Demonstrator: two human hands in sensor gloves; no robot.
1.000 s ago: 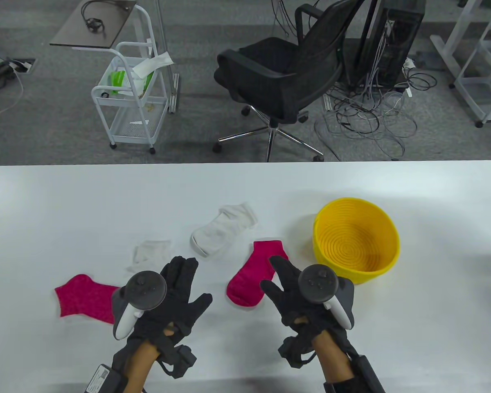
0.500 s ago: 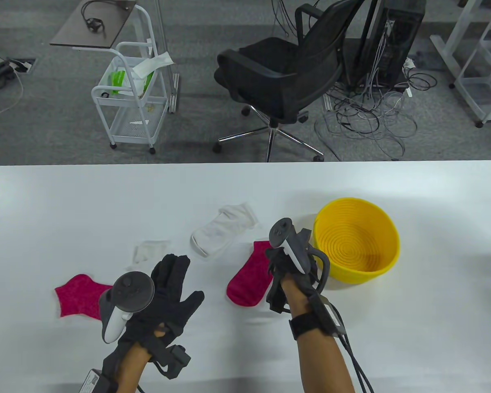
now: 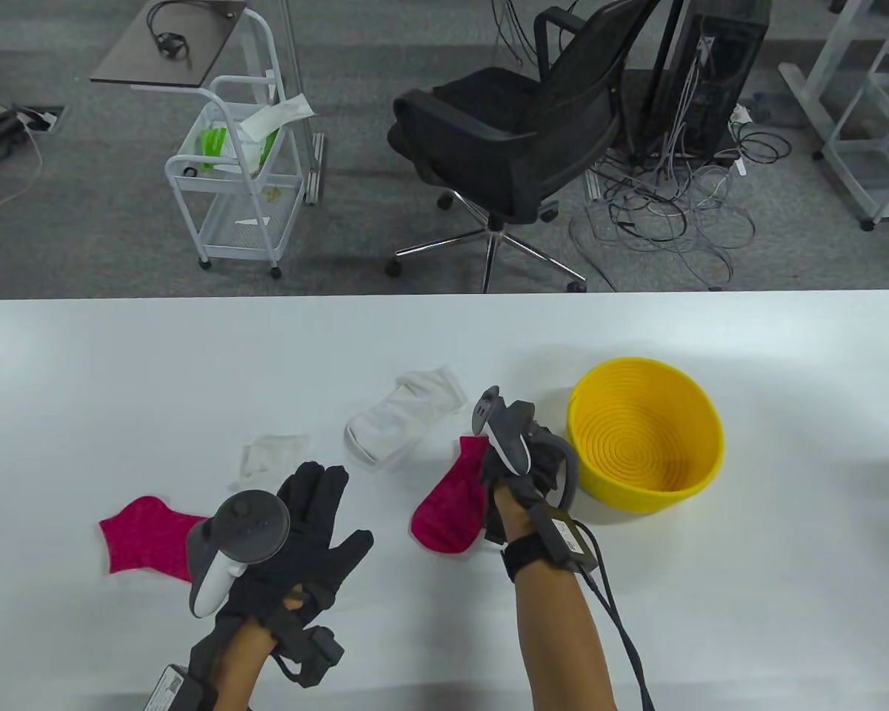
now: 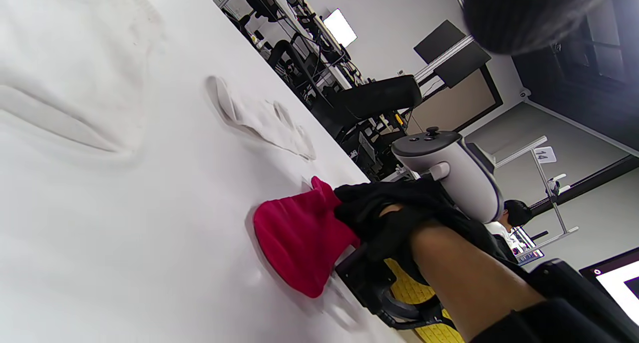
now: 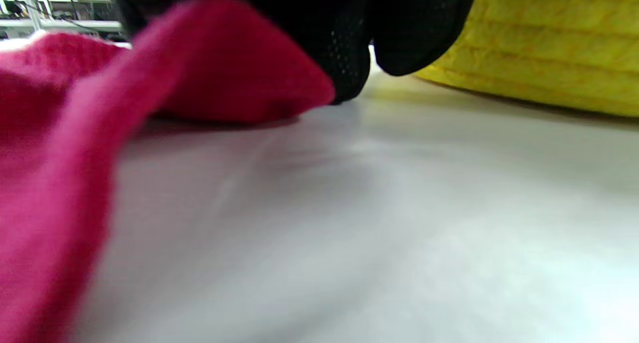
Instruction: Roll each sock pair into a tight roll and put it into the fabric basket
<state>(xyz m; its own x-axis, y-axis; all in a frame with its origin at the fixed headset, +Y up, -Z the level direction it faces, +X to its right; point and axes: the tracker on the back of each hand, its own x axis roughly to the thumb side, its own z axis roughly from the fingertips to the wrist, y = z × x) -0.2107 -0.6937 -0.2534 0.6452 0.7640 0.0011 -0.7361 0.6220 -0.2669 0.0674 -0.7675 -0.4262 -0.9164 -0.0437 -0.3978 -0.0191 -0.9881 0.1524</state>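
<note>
A pink sock (image 3: pixel 444 511) lies just left of the yellow basket (image 3: pixel 644 437). My right hand (image 3: pixel 510 463) has turned on its side and grips that sock's right edge near the cuff. In the right wrist view my fingertips (image 5: pixel 344 48) pinch the pink sock (image 5: pixel 75 133), which rises off the table beside the basket wall (image 5: pixel 549 48). The second pink sock (image 3: pixel 144 544) lies flat at the left, partly under my left hand (image 3: pixel 315 511). That hand hovers open with spread fingers and holds nothing. The left wrist view shows the right hand (image 4: pixel 384 218) holding the pink sock (image 4: pixel 299 243).
Two white socks lie beyond the hands: a thick one (image 3: pixel 400 422) at the centre and a thin flat one (image 3: pixel 270 455) to its left. The basket holds nothing. Past the table's far edge stand an office chair (image 3: pixel 511 141) and a white cart (image 3: pixel 233 185).
My right hand has moved forward, turned on its side and closed on the pink sock's edge by the basket. The left hand has shifted only slightly.
</note>
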